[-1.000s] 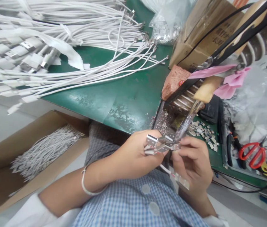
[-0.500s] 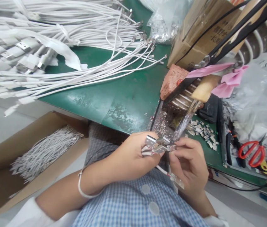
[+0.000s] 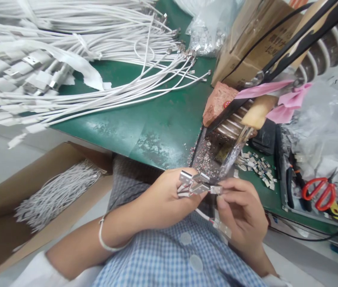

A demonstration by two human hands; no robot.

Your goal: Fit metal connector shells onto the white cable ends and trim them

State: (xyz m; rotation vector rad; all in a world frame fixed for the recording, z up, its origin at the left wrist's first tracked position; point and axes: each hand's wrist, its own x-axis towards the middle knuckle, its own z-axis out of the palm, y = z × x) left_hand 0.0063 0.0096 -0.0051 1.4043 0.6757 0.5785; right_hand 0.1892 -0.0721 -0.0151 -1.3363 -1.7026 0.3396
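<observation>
My left hand (image 3: 164, 199) is closed round a small bunch of white cable ends with silver metal connector shells (image 3: 191, 182) sticking out past the fingers. My right hand (image 3: 240, 209) pinches one small metal shell (image 3: 216, 189) against that bunch, just below the tip of the soldering iron (image 3: 234, 153). Another shelled cable end (image 3: 223, 229) hangs by my right palm. Both hands sit close to my chest, over the edge of the green table (image 3: 157, 127).
A big heap of white cables (image 3: 76, 59) covers the table's left. A cardboard box (image 3: 31, 199) with more cables stands below the table. Loose metal shells (image 3: 255, 164), red scissors (image 3: 318, 191), a cardboard carton (image 3: 246, 44) and plastic bags lie to the right.
Both hands with the connector bunch have shifted slightly down and left; my right fingers have closed nearer to the bunch. The table's things have not moved.
</observation>
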